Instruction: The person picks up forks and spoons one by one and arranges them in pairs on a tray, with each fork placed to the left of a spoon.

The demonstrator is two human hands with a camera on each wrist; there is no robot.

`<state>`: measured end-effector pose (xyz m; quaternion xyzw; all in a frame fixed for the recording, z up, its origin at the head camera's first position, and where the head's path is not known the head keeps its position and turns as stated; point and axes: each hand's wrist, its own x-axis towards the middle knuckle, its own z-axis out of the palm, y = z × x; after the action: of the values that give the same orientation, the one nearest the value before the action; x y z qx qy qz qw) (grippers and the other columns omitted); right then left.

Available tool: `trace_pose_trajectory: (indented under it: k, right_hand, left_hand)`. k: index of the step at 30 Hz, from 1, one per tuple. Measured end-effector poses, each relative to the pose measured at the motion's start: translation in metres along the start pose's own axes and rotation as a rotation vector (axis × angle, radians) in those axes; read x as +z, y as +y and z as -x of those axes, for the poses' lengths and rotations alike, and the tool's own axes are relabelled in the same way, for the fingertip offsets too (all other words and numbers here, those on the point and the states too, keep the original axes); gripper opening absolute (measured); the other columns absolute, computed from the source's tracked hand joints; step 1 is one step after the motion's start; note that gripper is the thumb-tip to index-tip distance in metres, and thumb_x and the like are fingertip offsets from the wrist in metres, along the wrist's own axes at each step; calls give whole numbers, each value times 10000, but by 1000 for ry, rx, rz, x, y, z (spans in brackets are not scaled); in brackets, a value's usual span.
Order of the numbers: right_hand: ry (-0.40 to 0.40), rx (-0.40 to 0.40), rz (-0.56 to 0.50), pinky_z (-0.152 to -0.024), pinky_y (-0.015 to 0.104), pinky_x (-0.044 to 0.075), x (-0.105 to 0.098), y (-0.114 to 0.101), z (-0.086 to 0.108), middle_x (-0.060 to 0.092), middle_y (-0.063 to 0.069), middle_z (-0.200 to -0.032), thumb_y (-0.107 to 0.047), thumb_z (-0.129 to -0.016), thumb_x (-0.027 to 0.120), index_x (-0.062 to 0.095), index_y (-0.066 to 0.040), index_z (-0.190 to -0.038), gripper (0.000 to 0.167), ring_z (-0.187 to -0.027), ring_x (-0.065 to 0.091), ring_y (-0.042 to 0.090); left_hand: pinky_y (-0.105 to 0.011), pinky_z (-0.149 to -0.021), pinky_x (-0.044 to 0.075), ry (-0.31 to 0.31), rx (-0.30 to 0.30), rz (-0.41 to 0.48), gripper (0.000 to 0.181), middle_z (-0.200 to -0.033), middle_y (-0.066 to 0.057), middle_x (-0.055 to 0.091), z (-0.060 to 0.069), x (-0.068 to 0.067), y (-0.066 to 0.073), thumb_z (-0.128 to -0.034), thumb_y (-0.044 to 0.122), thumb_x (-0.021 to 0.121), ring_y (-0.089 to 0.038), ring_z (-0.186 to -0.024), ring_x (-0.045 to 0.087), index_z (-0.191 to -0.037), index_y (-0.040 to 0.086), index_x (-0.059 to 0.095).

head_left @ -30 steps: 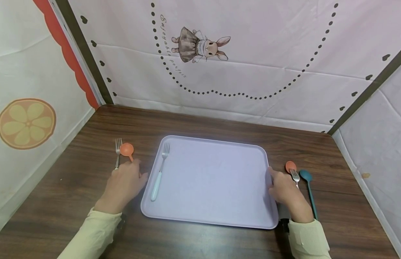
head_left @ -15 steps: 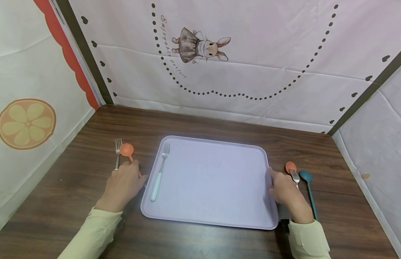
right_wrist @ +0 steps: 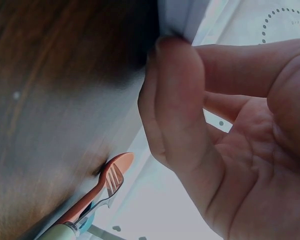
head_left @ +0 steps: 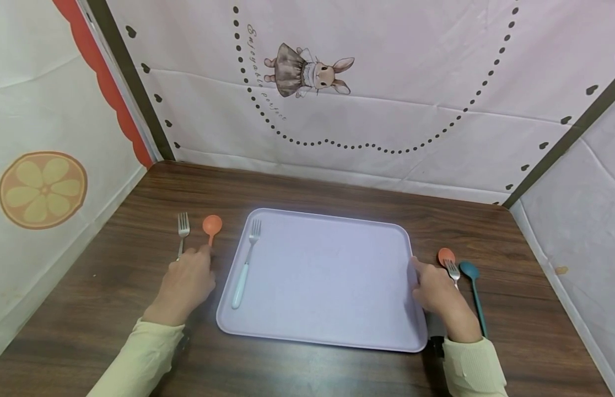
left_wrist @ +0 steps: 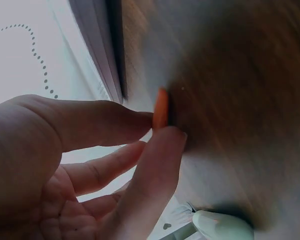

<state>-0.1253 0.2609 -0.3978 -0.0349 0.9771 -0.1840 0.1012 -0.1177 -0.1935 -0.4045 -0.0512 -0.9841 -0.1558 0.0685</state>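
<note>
An orange spoon [head_left: 212, 224] lies left of the lilac tray [head_left: 327, 275]; the left hand [head_left: 185, 284] pinches its handle [left_wrist: 161, 107] between thumb and forefinger, as the left wrist view shows. Just left of that spoon is a fork [head_left: 183, 226], its handle partly hidden by the hand. On the tray's left side rests a fork with a pale blue handle [head_left: 240, 286]. The right hand [head_left: 438, 295] holds the tray's right edge with its thumb and curled fingers.
Right of the tray, partly behind the right hand, lie another orange spoon [head_left: 446, 255], a fork [head_left: 452, 270] and a teal spoon [head_left: 470, 269]. A fabric wall [head_left: 387, 66] stands behind the wooden table [head_left: 297, 190].
The orange spoon at the left has shifted right, away from the fork beside it, and now stands more upright in the head view. The right hand and tray have stayed put.
</note>
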Motion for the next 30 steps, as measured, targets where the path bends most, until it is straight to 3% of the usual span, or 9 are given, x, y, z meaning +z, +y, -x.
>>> trace_pose_trajectory:
  k: [4,10,16,19,22,24,27,30]
  right_hand:
    - [1,3,1,-522,328,416,0,0,0,615,375,-1090,64,-823,584,414,157,-1434,641,-612,509,243]
    - [-4,7,-8,-515,325,411,0,0,0,620,362,-1051,69,-823,578,407,158,-1437,643,-583,489,235]
    - [-11,16,-18,-513,322,402,-1,-2,0,621,367,-1032,69,-828,569,398,152,-1446,647,-559,465,224]
    - [-17,22,-25,-511,319,398,-2,-2,0,621,331,-915,69,-829,565,389,148,-1454,654,-539,447,213]
    - [-18,24,-24,-510,320,399,-2,-3,1,627,327,-943,67,-830,568,388,149,-1454,655,-537,447,210]
    - [-23,33,-23,-513,319,402,-2,-3,1,617,286,-865,62,-835,569,383,145,-1460,657,-538,451,211]
    - [-21,30,-19,-517,322,406,-2,-2,0,631,308,-940,62,-831,573,388,148,-1455,656,-557,464,218]
    - [-23,27,-21,-519,322,406,-2,-1,0,620,268,-862,61,-829,574,386,150,-1455,659,-556,462,218]
  left_hand:
    - [-595,-544,461,3,-22,15,140,-712,-199,518,1,0,-1,-813,-34,607,-456,-636,568,-924,-99,552]
    - [-590,-534,462,-6,-42,25,137,-718,-201,517,2,-1,-1,-878,0,591,-456,-625,569,-948,-109,546]
    - [-578,-512,459,-41,-62,35,232,-744,-206,524,1,-1,-2,-809,-26,623,-438,-616,567,-1009,-115,547]
    - [-579,-501,454,-40,-66,39,261,-757,-216,530,1,-1,-3,-791,-32,624,-449,-612,565,-1028,-113,551]
    - [-582,-501,452,-32,-65,44,272,-770,-220,535,2,-1,-3,-781,-32,622,-453,-617,565,-1033,-109,553]
    - [-585,-506,450,-26,-63,49,266,-776,-215,538,2,-1,-2,-777,-30,620,-450,-623,566,-1025,-104,555]
    - [-587,-516,449,-18,-54,53,264,-774,-203,540,2,-1,-1,-773,-26,622,-438,-629,567,-1019,-98,562]
    - [-585,-529,450,-16,-45,50,282,-767,-190,536,1,-1,0,-765,-23,622,-422,-638,563,-1033,-96,571]
